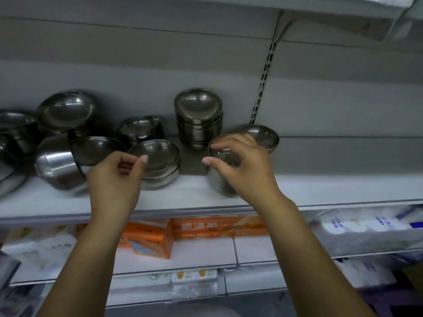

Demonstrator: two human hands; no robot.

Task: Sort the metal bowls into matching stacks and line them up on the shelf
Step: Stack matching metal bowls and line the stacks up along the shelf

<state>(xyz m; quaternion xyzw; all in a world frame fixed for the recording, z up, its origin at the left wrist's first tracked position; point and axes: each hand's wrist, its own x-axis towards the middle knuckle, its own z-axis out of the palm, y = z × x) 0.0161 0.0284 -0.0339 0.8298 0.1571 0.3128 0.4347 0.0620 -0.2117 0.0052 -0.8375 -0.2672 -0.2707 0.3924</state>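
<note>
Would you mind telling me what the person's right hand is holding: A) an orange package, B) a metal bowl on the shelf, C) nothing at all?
B: the right hand curls its fingers round the rim of a metal bowl standing near the front of the shelf.

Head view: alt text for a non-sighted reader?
The right hand grips a small bowl stack by its rim on a white shelf; the left hand reaches for a low stack beside it. A taller stack stands behind; more bowls lie jumbled at left.

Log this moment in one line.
left hand: at short stack rim, grip unclear | right hand: grips right stack | tall stack: behind, untouched
</note>
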